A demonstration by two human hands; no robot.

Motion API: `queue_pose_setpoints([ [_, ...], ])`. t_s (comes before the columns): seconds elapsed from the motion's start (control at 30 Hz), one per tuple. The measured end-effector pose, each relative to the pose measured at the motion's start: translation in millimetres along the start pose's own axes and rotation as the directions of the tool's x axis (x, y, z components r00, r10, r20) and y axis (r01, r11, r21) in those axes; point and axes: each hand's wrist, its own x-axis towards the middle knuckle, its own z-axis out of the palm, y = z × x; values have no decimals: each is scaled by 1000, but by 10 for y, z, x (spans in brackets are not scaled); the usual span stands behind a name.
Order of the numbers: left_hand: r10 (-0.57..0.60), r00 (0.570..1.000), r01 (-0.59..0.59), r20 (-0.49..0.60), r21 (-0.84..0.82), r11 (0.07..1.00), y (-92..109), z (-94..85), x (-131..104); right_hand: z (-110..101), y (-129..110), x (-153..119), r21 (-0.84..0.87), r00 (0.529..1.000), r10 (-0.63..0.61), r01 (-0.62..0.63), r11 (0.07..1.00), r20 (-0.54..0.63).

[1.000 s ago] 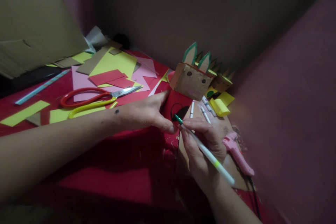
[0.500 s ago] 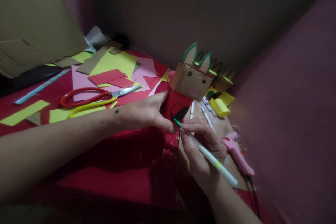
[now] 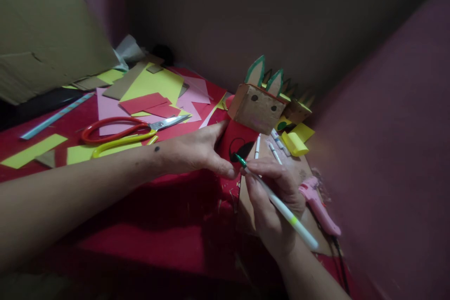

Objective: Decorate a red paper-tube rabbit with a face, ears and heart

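A cardboard figure (image 3: 258, 108) stands upright, with a box head, two green-edged pointed ears, dark dot eyes and a red body. My left hand (image 3: 197, 150) is closed around the left side of that red body; its fingers behind are hidden. In my right hand (image 3: 276, 197) is a white felt-tip pen (image 3: 281, 208) with a green tip end, pinched between thumb and fingers. The pen's tip meets the red front, where a black round outline is partly filled in and a dark patch lies beside it.
Red-and-yellow-handled scissors (image 3: 140, 133) lie left among coloured paper pieces (image 3: 151, 86). A striped straw (image 3: 58, 116) is farther left. On the right are a pink glue gun (image 3: 319, 206), a yellow paper roll (image 3: 294, 143), more pens (image 3: 274, 153) and other cardboard figures (image 3: 298, 110) behind.
The pen tip has shifted slightly right and up across the black outline, and more black shows at its lower part. My left hand and the figure stay almost still.
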Motion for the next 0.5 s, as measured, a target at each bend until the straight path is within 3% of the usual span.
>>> queue_pose_setpoints([
  [0.5, 32, 999, -31, 15, -34, 999, -17, -11, 10, 36, 32, 9, -61, 997, -57, 53, 997, -56],
])
